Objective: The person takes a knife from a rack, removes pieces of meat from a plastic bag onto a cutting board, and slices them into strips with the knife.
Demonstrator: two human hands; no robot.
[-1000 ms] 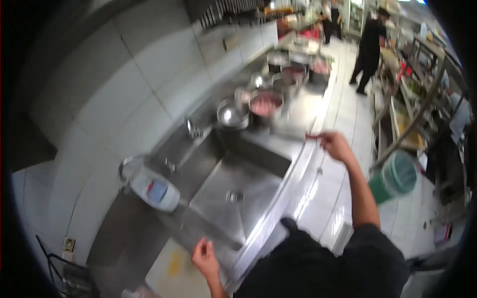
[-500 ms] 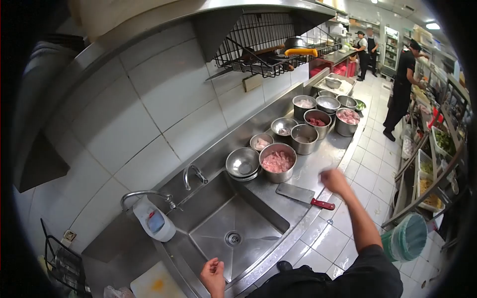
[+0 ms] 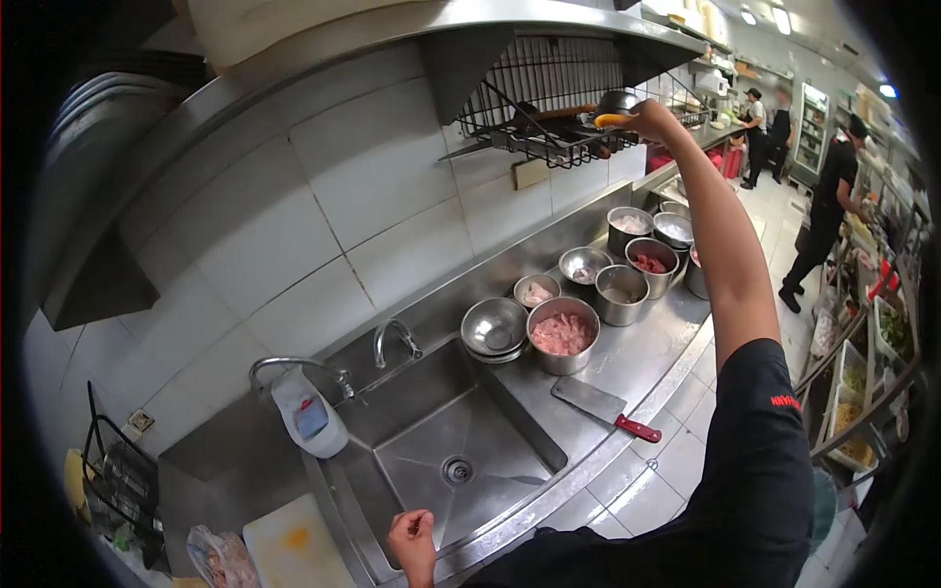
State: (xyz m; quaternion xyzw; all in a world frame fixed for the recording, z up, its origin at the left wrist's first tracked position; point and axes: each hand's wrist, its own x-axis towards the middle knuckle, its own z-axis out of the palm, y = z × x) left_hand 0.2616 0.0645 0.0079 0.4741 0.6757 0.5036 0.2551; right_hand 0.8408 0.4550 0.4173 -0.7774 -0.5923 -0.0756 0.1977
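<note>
My right hand (image 3: 651,122) is raised to the wire rack (image 3: 549,122) under the shelf. Its fingers are closed around the end of a yellow handle (image 3: 613,121); the tool that it belongs to is hidden among the rack's contents. Low in the view, my left hand (image 3: 412,539) hovers by the front of the steel sink (image 3: 461,421), fingers curled in and nothing seen in them. A cleaver (image 3: 590,397) with a red handle lies flat on the counter, right of the sink. Behind it stands a steel pot (image 3: 564,333) of raw meat.
Several steel pots and bowls (image 3: 493,326) line the counter. Two taps (image 3: 395,340) and a white container (image 3: 308,412) are at the sink's back. A cutting board (image 3: 299,544) and a plastic bag (image 3: 223,557) lie at lower left. Co-workers (image 3: 831,196) stand farther off.
My right hand has risen from above the counter's front edge to the rack and closed on the yellow handle. My left hand has stayed near the sink's front. The view has shifted slightly.
</note>
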